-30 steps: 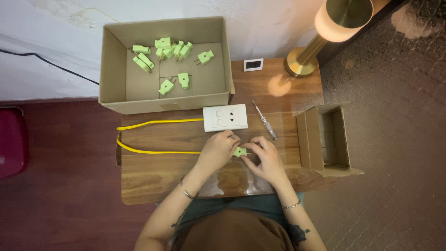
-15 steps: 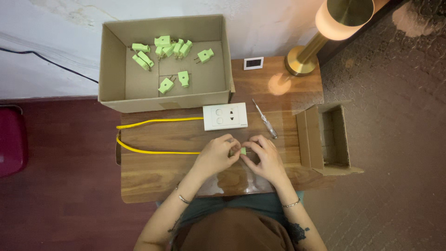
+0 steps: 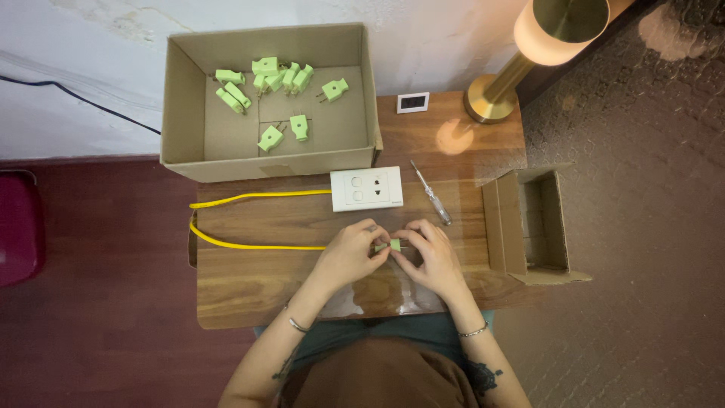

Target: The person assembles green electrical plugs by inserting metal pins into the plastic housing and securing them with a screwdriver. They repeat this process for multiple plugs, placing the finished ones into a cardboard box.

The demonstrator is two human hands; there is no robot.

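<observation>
Left hand: the left hand (image 3: 349, 255) rested on the wooden table top (image 3: 257, 283) with its fingers curled inward, and its fingertips pinched the left end of a small light-green plastic plug (image 3: 393, 245).
Right hand: the right hand (image 3: 432, 257) mirrored it, with fingertips closed on the right end of the same plug.
Plug position: the plug was held between the two hands, just above the table, near its front edge and below the socket plate.
Socket plate: a white rectangular socket plate (image 3: 366, 188) lay flat behind the hands, apart from them.
Cable: a yellow cable (image 3: 249, 198) ran from the plate's left side, looped at the table's left edge, and returned toward the left hand.
Screwdriver: a slim screwdriver with a clear handle (image 3: 432, 193) lay just right of the plate, tilted.
Large box: an open brown cardboard box (image 3: 181, 113) at the rear held a scatter of matching green plugs (image 3: 270, 138).
Small box: a small open cardboard box (image 3: 529, 223) stood at the table's right edge.
Lamp: a brass lamp (image 3: 495, 94) stood at the rear right corner.
</observation>
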